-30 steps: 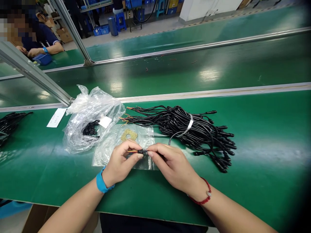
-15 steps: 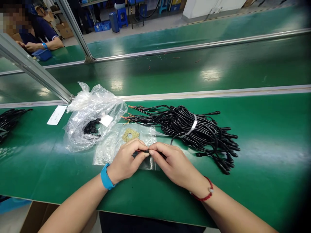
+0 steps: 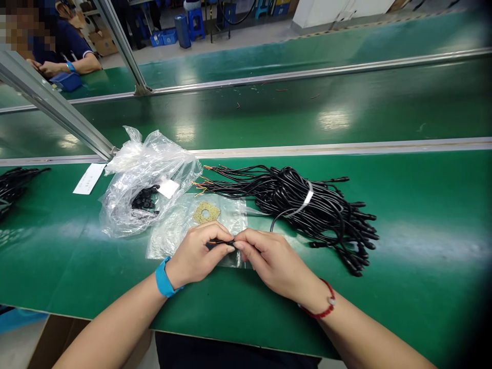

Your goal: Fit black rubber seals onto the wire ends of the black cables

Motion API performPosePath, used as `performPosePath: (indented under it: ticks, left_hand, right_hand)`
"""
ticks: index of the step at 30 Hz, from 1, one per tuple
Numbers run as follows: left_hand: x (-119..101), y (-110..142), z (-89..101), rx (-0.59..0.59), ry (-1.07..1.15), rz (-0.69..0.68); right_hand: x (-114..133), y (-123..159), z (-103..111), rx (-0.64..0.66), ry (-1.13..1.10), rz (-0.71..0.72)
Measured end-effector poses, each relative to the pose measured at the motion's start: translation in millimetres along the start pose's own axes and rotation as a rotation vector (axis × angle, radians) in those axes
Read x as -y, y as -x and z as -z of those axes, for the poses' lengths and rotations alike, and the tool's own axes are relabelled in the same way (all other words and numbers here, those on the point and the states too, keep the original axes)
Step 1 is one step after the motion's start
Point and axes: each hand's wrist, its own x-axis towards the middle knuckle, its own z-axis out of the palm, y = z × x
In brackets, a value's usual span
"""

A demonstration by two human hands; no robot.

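Note:
My left hand (image 3: 202, 251), with a blue band at its wrist, pinches the end of a black cable (image 3: 222, 242) whose thin coloured wires show between the fingers. Fingertip to fingertip with it, my right hand (image 3: 265, 253) is closed on the same cable. The cable seems to run back to a tied bundle of black cables (image 3: 295, 197) with bare orange and red wire ends on the left and black connectors on the right. Under my hands lies a clear zip bag (image 3: 165, 241), and on it a yellowish sponge (image 3: 206, 212) with a round hole.
A clear plastic bag (image 3: 126, 195) of small black parts (image 3: 145, 200) stands left of the bundle. Near it are a white paper slip (image 3: 89, 178) and a metal post (image 3: 73, 113). More black cables (image 3: 15, 189) lie far left. Across the bench, a person's arm (image 3: 86, 63) rests near a blue bin (image 3: 66, 81).
Coloured wire shows more clearly between my left fingers now. Both hands have shifted very slightly to the left and stay pinched together on the cable.

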Motion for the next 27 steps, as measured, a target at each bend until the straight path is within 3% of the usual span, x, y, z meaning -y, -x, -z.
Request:
performPosePath:
  ticks: [3,10,16,22,27]
  left_hand:
    - [0,4,3.1,0.034,-0.038,0.022]
    - [-2,6,12.8,0.141,-0.041,0.179]
    - [-6,7,12.8,0.138,-0.121,0.091]
    - [-1,10,9.2,0.097,-0.218,-0.105]
    - [2,11,7.2,0.198,-0.372,-0.209]
  right_hand:
    - [-5,0,2,0.035,0.033,0.052]
    - [-12,1,3,-0.085,0.213,0.212]
    - [-8,2,2,0.017,0.173,0.208]
    - [-6,0,2,0.176,0.021,0.043]
    - [-1,-2,9,0.339,0.020,-0.059]
